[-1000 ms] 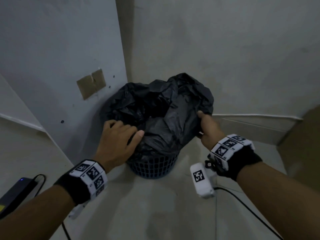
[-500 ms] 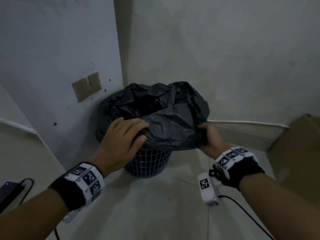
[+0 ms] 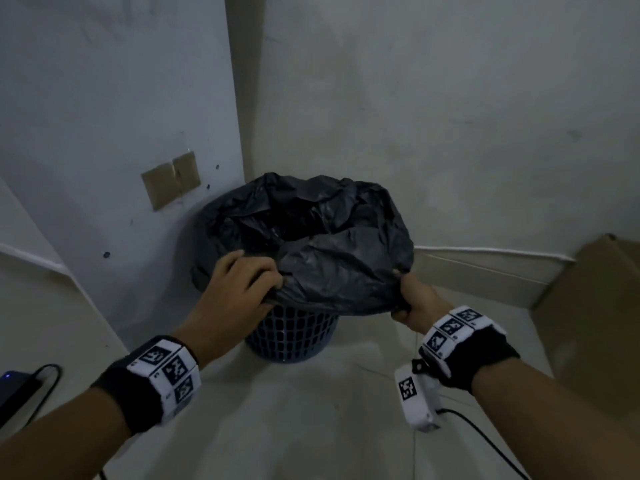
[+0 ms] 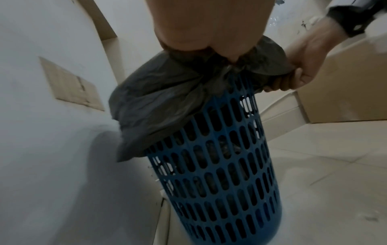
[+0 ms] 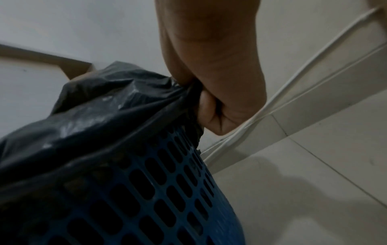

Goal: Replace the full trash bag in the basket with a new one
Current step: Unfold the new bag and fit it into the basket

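Black trash bag (image 3: 322,251), crumpled and glossy, lines a blue basket (image 3: 294,337) with slotted walls. The bag's mouth is open; its edge is folded over the rim and hangs down the outside, longest on the left. The basket stands upright on pale floor tiles in a wall corner.

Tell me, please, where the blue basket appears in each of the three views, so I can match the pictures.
Head view: blue basket at lower centre, between the wrists, mostly covered by the black trash bag.
Left wrist view: it fills the lower centre-right, slotted wall in full view.
Right wrist view: bottom-left to centre, close up.
Shared landmark: the bag edge gathered in the right hand.
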Motion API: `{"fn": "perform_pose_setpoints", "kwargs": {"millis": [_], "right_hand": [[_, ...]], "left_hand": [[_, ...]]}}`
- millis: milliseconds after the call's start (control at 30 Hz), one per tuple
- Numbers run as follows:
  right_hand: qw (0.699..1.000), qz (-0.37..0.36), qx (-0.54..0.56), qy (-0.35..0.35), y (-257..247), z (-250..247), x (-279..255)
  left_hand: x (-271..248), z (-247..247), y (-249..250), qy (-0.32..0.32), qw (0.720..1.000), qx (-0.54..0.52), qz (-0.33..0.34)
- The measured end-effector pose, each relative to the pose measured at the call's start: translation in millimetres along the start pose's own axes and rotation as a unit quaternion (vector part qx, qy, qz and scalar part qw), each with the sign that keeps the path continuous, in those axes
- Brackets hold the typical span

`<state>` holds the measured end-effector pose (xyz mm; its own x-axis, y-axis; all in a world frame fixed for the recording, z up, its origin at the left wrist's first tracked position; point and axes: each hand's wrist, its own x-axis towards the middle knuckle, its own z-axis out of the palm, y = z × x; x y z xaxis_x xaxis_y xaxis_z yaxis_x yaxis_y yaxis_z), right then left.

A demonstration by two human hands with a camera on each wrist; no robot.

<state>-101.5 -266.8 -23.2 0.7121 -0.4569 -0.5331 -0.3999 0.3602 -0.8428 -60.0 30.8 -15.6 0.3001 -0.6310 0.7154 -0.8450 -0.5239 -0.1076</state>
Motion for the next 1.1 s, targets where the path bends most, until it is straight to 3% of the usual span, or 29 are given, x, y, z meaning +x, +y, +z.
{"fn": "perform_pose_setpoints", "kwargs": {"millis": [167, 333, 467, 633, 767, 867, 933, 1000, 1033, 1067, 1100], "right_hand": [[0.983, -0.065, 0.173, -0.022, -13.5, -8.0, 9.8], [0.989, -0.042, 0.141, 0.007, -5.4, 3.5, 2.5], [0.986, -0.055, 0.152, -0.045, -13.3, 12.4, -3.3], [0.983, -0.057, 0.138, -0.104, -6.8, 23.0, -16.6], [0.989, -0.067, 0.102, -0.077, -7.4, 16.2, -19.2], [0.996, -0.074, 0.039, -0.040, -7.6, 13.9, -14.1], [0.996, -0.066, -0.053, -0.042, -1.5, 14.9, -16.3], [0.990, -0.044, -0.128, -0.043, 6.4, 16.4, -18.0], [0.989, -0.039, -0.141, -0.035, 8.4, 17.2, -18.2], [0.991, -0.049, -0.126, -0.017, 9.0, 18.0, -17.8], [0.992, -0.079, -0.099, 0.020, 8.9, 18.1, -14.6]], "left_hand": [[-6.2, -13.1, -5.0, 0.023, 0.999, 0.022, 0.010], [-16.1, -12.1, -18.6, -0.080, 0.996, 0.039, -0.009], [-20.8, -21.0, -21.7, -0.112, 0.990, 0.061, -0.056], [-29.0, -27.6, -7.4, -0.087, 0.994, -0.017, -0.063], [-21.1, -31.1, 4.6, -0.016, 0.998, -0.022, -0.063], [-17.8, -33.3, 20.5, -0.049, 0.991, -0.102, -0.075], [-19.8, -30.5, 34.0, -0.100, 0.971, -0.183, -0.113], [-17.3, -27.9, 52.7, -0.132, 0.936, -0.248, -0.210], [-11.4, -28.7, 62.8, -0.155, 0.901, -0.289, -0.286], [-2.9, -31.0, 72.3, -0.184, 0.842, -0.339, -0.377], [5.3, -32.0, 79.7, -0.204, 0.765, -0.395, -0.466]]}}
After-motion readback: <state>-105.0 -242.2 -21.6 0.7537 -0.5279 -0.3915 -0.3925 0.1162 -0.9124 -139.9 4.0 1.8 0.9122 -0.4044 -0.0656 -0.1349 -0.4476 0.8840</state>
